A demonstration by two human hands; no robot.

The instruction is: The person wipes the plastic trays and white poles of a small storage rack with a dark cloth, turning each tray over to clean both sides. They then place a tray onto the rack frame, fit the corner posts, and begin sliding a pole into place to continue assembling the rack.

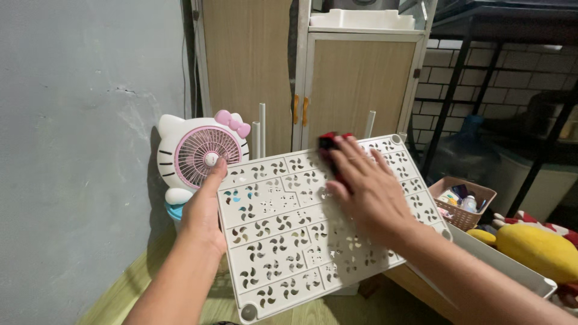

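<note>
Right hand (367, 186) lies flat, fingers spread, pressing a red-black cloth (330, 147), apparently, onto the white panel (289, 241); left hand (205, 207) grips its nine-o'clock edge.

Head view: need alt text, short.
A person's right hand presses a dark red cloth onto a white perforated plastic shelf panel with pinwheel cutouts, while the left hand holds its left edge. Behind stand a white-and-pink cat-shaped fan and a wooden cabinet; a pink basket sits to the right.
</note>
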